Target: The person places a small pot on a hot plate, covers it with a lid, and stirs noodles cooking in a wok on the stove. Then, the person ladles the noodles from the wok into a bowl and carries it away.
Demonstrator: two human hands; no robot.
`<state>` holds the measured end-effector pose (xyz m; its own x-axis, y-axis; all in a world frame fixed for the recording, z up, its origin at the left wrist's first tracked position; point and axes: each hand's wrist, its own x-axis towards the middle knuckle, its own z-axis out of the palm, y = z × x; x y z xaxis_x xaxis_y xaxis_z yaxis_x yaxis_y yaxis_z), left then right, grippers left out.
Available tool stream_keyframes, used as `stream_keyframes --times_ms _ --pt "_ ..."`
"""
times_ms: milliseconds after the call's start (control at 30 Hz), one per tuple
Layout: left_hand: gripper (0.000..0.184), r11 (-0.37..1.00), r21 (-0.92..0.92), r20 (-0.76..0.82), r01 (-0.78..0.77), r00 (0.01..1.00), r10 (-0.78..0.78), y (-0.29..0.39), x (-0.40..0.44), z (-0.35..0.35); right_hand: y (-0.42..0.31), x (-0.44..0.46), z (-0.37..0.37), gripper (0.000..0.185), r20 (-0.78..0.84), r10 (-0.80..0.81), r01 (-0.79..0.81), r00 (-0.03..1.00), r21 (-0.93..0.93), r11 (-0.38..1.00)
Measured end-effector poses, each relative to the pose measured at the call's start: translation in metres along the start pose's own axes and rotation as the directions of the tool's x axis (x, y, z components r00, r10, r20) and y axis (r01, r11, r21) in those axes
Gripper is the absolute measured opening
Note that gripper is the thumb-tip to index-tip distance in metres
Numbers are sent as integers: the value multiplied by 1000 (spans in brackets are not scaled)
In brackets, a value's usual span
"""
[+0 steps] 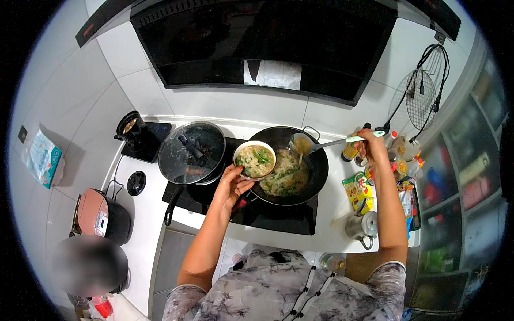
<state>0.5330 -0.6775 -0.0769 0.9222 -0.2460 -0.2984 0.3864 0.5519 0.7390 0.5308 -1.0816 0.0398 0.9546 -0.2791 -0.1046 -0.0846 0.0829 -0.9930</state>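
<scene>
My left hand [233, 184] grips a white bowl [255, 160] by its lower left side. Soup with green leaves and pale pieces fills most of the bowl. It is held over the left rim of a black wok [319, 179], which has the same greenish soup in it. My right hand [371, 144] is closed round the pale green and grey handle of a ladle [334, 143]. The ladle's bowl, with some soup in it, is over the wok's upper part, and a strand hangs down from it.
Left of the wok sits a glass-lidded frying pan [191, 152] on the black cooktop [289, 216]. A pink and black rice cooker [101, 216] is at far left. Bottles [399, 147], a yellow packet [357, 191] and a metal pot [362, 226] crowd the right. Overhead hangs a range hood [262, 43].
</scene>
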Motion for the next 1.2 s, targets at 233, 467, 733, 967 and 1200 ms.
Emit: stream_keyframes --times_ms 233,467,733,967,1200 --pt "41 999 28 0 16 1000 -16 -4 6 -4 -45 -8 13 23 0 -93 93 996 51 994" --pt "42 999 -13 -19 31 999 -31 -15 12 6 -77 -30 43 23 61 -149 143 987 97 985" --pt "47 998 -46 38 53 998 -51 -15 9 20 -51 -63 89 19 125 -205 214 971 -60 975" --pt "45 997 -47 37 55 998 -53 -10 2 28 -19 -108 104 23 647 -669 923 368 -340 178" --pt "42 998 -47 65 49 997 -46 -10 3 21 -14 -139 99 26 795 -570 918 210 -361 -166"
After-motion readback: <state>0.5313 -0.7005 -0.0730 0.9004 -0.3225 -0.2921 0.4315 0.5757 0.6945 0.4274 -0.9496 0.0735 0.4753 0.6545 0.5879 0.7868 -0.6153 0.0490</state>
